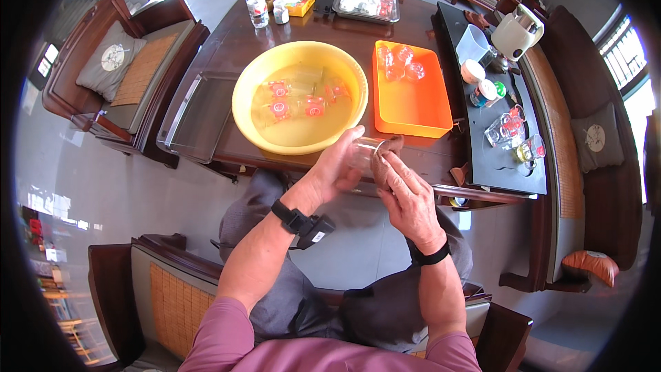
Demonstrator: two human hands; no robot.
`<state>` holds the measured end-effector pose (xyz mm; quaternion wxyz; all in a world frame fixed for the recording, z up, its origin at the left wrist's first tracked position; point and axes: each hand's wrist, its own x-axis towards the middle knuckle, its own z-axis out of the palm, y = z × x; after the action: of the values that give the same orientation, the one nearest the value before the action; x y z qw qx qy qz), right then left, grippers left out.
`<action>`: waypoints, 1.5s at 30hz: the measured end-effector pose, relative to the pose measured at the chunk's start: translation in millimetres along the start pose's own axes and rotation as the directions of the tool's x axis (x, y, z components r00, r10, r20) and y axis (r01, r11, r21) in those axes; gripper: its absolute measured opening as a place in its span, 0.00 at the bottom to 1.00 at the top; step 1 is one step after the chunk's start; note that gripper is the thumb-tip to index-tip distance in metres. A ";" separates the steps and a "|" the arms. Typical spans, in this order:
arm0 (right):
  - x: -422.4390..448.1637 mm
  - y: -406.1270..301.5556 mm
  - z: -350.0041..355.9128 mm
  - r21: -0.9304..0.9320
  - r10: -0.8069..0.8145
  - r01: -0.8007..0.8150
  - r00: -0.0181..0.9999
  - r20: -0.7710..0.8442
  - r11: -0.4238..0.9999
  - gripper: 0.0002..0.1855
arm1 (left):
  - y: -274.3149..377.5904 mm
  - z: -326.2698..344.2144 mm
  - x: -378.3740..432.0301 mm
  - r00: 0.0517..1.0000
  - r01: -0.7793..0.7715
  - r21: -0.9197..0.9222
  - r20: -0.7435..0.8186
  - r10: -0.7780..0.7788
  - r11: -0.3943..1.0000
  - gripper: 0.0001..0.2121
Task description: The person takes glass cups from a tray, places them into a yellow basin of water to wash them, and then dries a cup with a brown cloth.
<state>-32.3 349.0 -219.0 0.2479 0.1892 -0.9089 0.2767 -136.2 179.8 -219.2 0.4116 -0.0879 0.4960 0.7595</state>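
A clear drinking glass (365, 151) lies sideways in the grip of my left hand (336, 168), above the table's front edge. My right hand (410, 196) presses a brown cloth (381, 168) against the rim of that glass. Just beyond my left hand stands a yellow plastic basin (242, 119) of water, with several glasses bearing red prints (279, 108) under the surface. To its right is an orange plastic tray (413, 106), where several clear glasses (405, 64) stand at the far end.
A clear plastic lid or tray (199, 113) sits at the table's left edge. Along the right, a black tea tray (477, 150) carries glasses, cups and an electric kettle (516, 33). At the back are a metal tray (367, 16), a plastic bottle (257, 8) and a tissue box (303, 2).
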 end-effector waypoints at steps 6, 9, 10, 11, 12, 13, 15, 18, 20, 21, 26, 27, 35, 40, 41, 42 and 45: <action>-4.4 -0.8 -0.1 0.056 0.119 -0.139 0.955 0.272 0.989 0.23 | -13.4 4.0 1.4 0.990 -0.122 0.219 0.103 0.101 0.968 0.25; -5.4 -6.1 3.8 0.172 0.181 -0.228 0.950 0.253 0.958 0.22 | -19.1 3.0 5.7 0.974 -0.186 0.246 0.175 0.145 0.951 0.24; -7.9 -4.7 8.4 0.195 0.171 -0.209 0.966 0.195 0.958 0.19 | -19.1 3.0 5.0 0.970 -0.209 0.278 0.182 0.162 0.938 0.24; -8.7 -4.1 7.9 0.310 0.242 -0.304 0.945 0.222 0.901 0.19 | -17.5 3.6 3.6 0.965 -0.233 0.309 0.189 0.181 0.922 0.23; -9.4 -3.8 7.0 0.417 0.307 -0.392 0.916 0.256 0.820 0.19 | -18.2 2.0 4.6 0.949 -0.305 0.344 0.191 0.252 0.888 0.23; -10.3 -3.8 6.6 0.512 0.364 -0.470 0.882 0.298 0.719 0.19 | -19.6 -0.2 6.3 0.926 -0.374 0.379 0.196 0.322 0.847 0.22; -14.8 -3.7 16.2 0.741 0.557 -0.499 0.805 0.204 0.450 0.09 | -20.3 2.6 7.7 0.832 -0.547 0.477 0.220 0.509 0.688 0.21; -5.6 -10.9 0.7 0.897 0.634 -0.440 0.684 0.362 -0.037 0.05 | -18.2 11.1 -2.5 0.661 -0.670 0.634 0.275 0.698 0.386 0.22; -4.6 -10.0 -0.5 0.926 0.650 -0.376 0.693 0.310 -0.041 0.06 | -16.1 15.4 -6.6 0.585 -0.694 0.670 0.310 0.750 0.265 0.22; -4.3 -9.6 -0.7 0.939 0.660 -0.342 0.696 0.283 -0.041 0.06 | -16.1 17.1 -6.8 0.544 -0.702 0.683 0.330 0.771 0.202 0.22; -11.3 -0.7 -3.7 0.901 0.551 -0.146 0.826 -0.116 0.409 0.21 | -18.2 9.8 3.4 0.570 -0.638 0.735 0.249 0.783 0.230 0.22; -20.9 9.6 2.8 0.798 0.505 -0.230 0.856 -0.106 0.557 0.20 | -16.9 9.4 5.3 0.581 -0.621 0.746 0.233 0.780 0.240 0.22; -9.5 22.8 17.2 0.509 0.428 -0.310 0.894 -0.131 0.803 0.18 | -24.2 14.0 -2.0 0.550 -0.665 0.747 0.465 0.694 0.026 0.23; -8.3 22.2 16.2 0.787 0.723 -0.470 0.689 0.044 0.400 0.15 | -31.1 13.6 -0.5 0.485 -0.689 0.721 0.535 0.692 -0.074 0.25; -8.5 20.9 14.4 0.743 0.748 -0.519 0.663 0.039 0.422 0.14 | -27.1 16.2 -1.3 0.403 -0.689 0.713 0.523 0.751 -0.127 0.24; -9.8 24.1 19.0 0.774 0.746 -0.491 0.665 0.037 0.399 0.13 | -26.0 14.8 1.7 0.431 -0.706 0.708 0.413 0.802 0.014 0.23; -4.6 28.2 18.2 0.590 0.654 -0.475 0.746 -0.123 0.653 0.10 | -14.5 0.0 13.9 0.423 -0.778 0.570 0.162 0.892 0.265 0.22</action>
<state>-48.4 361.0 -246.2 0.2325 -0.0960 -0.7565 0.6037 -134.8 189.7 -236.7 -0.0981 0.2420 0.7030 0.6615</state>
